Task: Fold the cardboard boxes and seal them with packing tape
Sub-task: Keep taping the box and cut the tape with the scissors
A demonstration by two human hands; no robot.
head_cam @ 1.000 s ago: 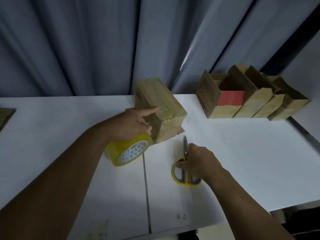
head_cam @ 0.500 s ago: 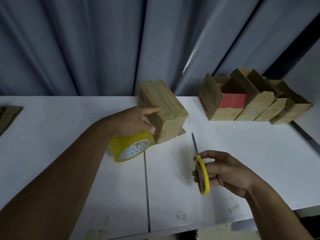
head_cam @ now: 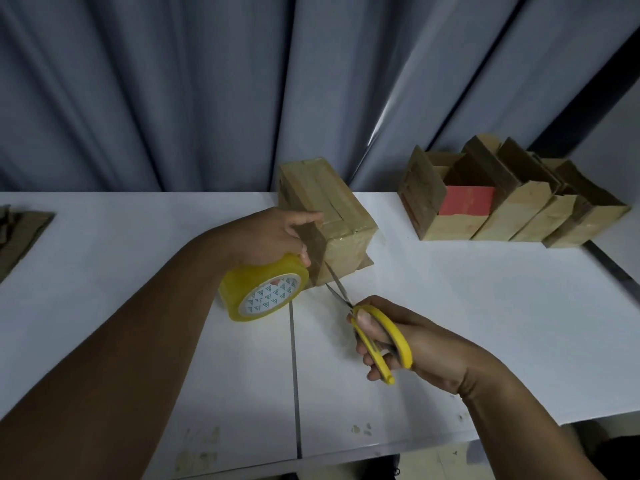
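Grey curtains (head_cam: 173,98) are hung behind a white bench (head_cam: 485,323), and a folded cardboard box (head_cam: 332,209) is set mid-bench near the far edge. A tape roll (head_cam: 256,296) is gripped by the left hand (head_cam: 273,237) just beside the box's near-left side, with the index finger laid on the box's top edge. Yellow scissors (head_cam: 381,337) are held in the curled right hand (head_cam: 415,344), nearer the front, blades parted at the box's lower near corner. Open boxes (head_cam: 512,209) are lined up far right, and flat cardboard (head_cam: 20,233) is seen at the left edge.
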